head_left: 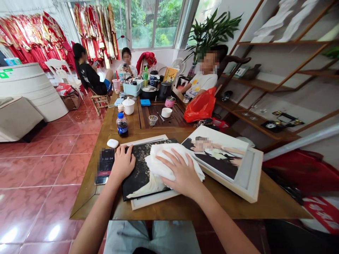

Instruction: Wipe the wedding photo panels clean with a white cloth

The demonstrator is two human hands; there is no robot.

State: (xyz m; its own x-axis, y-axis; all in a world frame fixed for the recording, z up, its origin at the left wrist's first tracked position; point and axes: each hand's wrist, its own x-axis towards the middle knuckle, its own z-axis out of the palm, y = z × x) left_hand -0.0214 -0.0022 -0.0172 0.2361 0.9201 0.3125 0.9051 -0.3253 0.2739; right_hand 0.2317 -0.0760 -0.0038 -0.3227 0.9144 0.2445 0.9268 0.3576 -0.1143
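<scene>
A dark photo print [137,169] lies on a white frame [153,199] at the near end of the wooden table [185,208]. My left hand [123,163] rests flat on the print's left edge, fingers spread. My right hand [180,173] presses a white cloth [164,160] down on the print, fingers stretched over it. To the right sits a second photo print [214,151] on a white frame [249,180].
A phone [104,165] and a white earbud case [112,143] lie left of my left hand. A cola bottle [122,125], cups, a tea tray [169,118] and a red bag [200,105] stand further back. Three people sit at the far end. Shelves line the right wall.
</scene>
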